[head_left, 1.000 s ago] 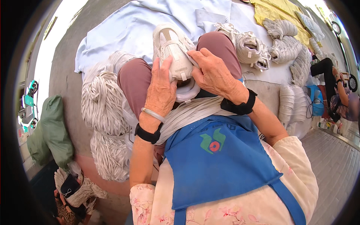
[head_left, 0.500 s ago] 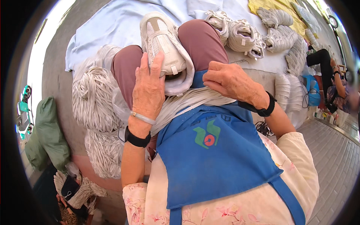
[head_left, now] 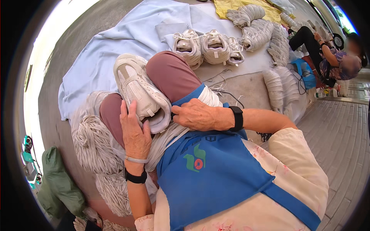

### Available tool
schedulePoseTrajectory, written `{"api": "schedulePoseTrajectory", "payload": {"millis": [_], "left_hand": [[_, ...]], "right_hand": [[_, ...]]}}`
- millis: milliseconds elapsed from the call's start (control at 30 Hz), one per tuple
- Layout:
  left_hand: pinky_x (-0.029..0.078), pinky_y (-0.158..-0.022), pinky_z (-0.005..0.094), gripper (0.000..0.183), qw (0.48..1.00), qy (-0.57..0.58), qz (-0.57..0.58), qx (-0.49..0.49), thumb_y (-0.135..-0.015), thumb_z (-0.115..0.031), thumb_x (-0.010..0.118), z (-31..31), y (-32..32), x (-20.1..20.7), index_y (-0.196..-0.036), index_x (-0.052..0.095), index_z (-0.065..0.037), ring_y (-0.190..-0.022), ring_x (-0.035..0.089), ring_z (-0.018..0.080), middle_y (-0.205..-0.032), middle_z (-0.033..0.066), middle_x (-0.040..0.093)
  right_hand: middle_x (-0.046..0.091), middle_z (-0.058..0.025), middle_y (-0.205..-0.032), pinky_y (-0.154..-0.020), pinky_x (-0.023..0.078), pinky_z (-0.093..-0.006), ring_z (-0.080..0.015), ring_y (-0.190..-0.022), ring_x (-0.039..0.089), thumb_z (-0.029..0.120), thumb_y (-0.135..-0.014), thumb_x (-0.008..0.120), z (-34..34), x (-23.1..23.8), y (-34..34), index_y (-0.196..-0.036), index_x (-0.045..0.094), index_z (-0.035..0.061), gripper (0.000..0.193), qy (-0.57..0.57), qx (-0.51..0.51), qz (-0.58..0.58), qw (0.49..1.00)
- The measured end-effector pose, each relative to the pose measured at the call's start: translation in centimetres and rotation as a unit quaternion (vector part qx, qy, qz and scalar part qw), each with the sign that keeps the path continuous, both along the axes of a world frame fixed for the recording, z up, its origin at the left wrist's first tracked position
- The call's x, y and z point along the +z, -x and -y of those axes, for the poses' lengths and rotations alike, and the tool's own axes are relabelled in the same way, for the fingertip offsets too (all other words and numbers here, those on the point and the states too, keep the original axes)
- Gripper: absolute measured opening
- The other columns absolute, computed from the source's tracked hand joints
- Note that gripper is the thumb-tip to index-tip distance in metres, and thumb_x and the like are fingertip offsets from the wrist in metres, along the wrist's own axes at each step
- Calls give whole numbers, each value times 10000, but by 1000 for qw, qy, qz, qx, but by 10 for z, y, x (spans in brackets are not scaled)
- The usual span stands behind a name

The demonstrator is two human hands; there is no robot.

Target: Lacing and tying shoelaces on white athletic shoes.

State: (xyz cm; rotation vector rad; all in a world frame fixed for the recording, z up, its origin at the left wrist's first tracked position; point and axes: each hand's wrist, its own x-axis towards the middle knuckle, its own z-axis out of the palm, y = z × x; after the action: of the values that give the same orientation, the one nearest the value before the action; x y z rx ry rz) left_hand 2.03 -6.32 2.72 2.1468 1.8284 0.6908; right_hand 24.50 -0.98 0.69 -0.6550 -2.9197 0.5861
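A beige and white sneaker (head_left: 142,94) rests between my knees, toe pointing away and its heel opening toward me. My left hand (head_left: 135,133) grips its left heel side, fingers along the upper and thumb beside the opening. My right hand (head_left: 198,115) is closed just right of the shoe's collar, with a small dark thing at its fingertips that I cannot make out. A bundle of pale laces (head_left: 163,148) lies across my lap under the shoe, over a blue apron (head_left: 216,169).
Several finished-looking sneakers (head_left: 216,46) stand beyond my right knee on pale cloth (head_left: 115,50). Stacked shoe parts (head_left: 258,34) lie behind them. Hanks of laces (head_left: 94,142) hang at my left, near a green sack (head_left: 59,184). Another person (head_left: 335,57) sits far right.
My right hand has come left, close to the shoe's collar. The view has turned, so the sneakers and the other person show farther in. My left hand stays on the shoe, its thumb now nearer the opening.
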Motion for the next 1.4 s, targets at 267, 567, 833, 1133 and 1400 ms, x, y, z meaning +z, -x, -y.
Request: {"api": "schedulePoseTrajectory", "payload": {"millis": [267, 567, 833, 1133, 1400], "left_hand": [[495, -804, 337, 201, 969, 32, 243, -20, -885, -52, 609, -5, -21, 39, -1079, 612, -2, -888, 639, 258, -966, 133, 652], [456, -684, 228, 218, 862, 274, 424, -49, -977, -177, 558, 12, -5, 45, -1035, 630, 20, -707, 578, 68, -738, 31, 618], [407, -706, 354, 331, 683, 43, 728, -26, -1020, -238, 432, 40, 83, 68, -720, 459, -100, -510, 360, 105, -567, -38, 313], [337, -707, 317, 422, 557, -230, 788, 124, -928, -134, 553, 137, 280, 121, -571, 329, -149, -501, 263, 120, -518, -18, 246], [358, -733, 323, 442, 591, -266, 759, -54, -941, -158, 388, 55, 245, 162, -514, 269, -167, -480, 212, 129, -471, -15, 226]], "right_hand": [[515, -110, -826, -611, 477, -397, -302, -712, 581, 104, -845, 609, -19, 30, -10, -888, 555, 33, 99, 89, -123, -187, 971], [535, -113, -812, -644, 453, -352, -300, -727, 548, 98, -910, 581, -47, 95, -3, -919, 583, 26, 72, 10, -144, -314, 938], [436, 73, -615, -429, 251, -148, 7, -479, 331, 172, -990, 523, -77, 135, 19, -979, 596, 12, 176, -142, -320, -513, 784], [547, -9, -731, -648, 443, -201, -67, -700, 550, 209, -1004, 506, -76, 108, -31, -1013, 554, -7, 222, 368, -123, -363, 847], [440, 84, -622, -401, 225, -152, 18, -453, 284, 137, -947, 568, -104, 159, -4, -975, 600, 30, 115, 246, -179, -558, 772]]}}
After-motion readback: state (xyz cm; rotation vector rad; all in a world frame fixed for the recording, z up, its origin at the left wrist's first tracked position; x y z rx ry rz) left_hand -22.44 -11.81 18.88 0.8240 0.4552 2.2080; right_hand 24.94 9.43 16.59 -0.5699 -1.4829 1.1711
